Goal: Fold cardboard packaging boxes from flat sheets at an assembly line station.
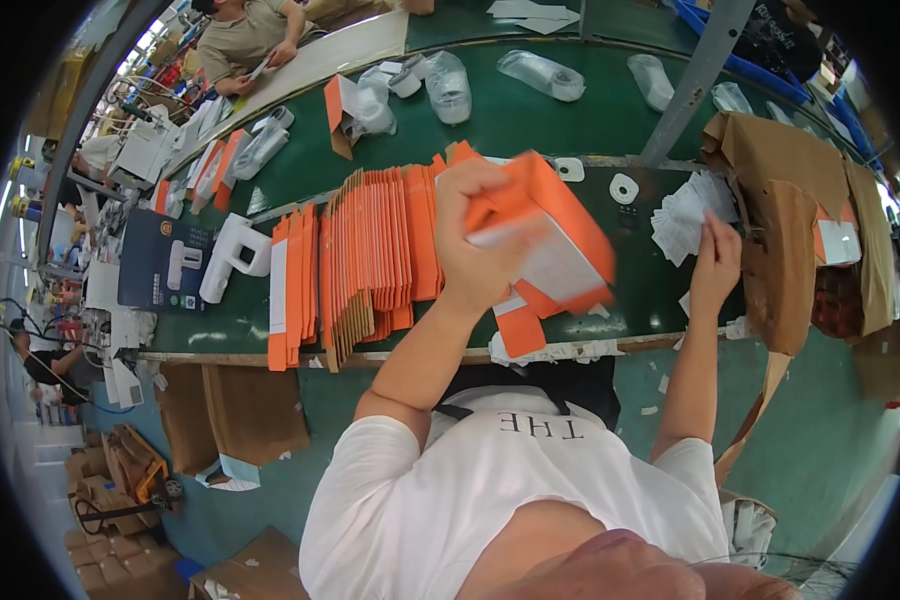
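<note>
My left hand is wrapped round an orange and white carton, lifted above the bench and smeared by motion. An orange flap hangs from its lower side. Over at the right, my right hand pinches the near edge of a fanned pile of white paper slips; how many slips lie between the fingers I cannot tell. Left of the carton stands a long row of flattened orange cartons, packed edge to edge on the green bench.
A brown cardboard box borders the slips. Bagged white devices lie along the green surface beyond. A white handheld device and a dark printed box sit at left. A metal post rises behind. Another person works across.
</note>
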Motion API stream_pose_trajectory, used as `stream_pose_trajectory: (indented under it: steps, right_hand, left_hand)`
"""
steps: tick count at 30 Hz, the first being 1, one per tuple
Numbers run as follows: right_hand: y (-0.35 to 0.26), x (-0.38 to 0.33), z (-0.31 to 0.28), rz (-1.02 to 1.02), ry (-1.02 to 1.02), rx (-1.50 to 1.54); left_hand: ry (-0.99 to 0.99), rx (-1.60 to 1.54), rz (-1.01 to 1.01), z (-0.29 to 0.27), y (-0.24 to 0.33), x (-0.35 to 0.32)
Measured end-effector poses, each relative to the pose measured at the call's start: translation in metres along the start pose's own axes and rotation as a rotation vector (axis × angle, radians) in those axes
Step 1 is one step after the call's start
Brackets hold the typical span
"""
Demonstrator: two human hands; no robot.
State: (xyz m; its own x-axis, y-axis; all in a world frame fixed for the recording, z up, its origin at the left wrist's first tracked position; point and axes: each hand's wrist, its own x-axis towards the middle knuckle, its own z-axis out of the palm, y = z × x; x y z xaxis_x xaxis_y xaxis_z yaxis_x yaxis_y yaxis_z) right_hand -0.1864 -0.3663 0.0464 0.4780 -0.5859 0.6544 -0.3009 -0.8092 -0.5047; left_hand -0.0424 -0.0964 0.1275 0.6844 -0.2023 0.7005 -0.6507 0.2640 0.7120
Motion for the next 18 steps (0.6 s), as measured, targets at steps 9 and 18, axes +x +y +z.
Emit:
stream_pose_trajectory:
  steps: [9,18]
  right_hand:
    - [-0.141,0.014,-0.048,-0.754,0.072,0.273]
    - [-0.194,0.012,-0.045,-0.424,-0.724,0.714]
  left_hand:
    - [0.305,-1.125,-1.060,-0.021,-0.085,-0.022]
    - [0.325,-1.064,-0.993,-0.016,-0.082,-0.041]
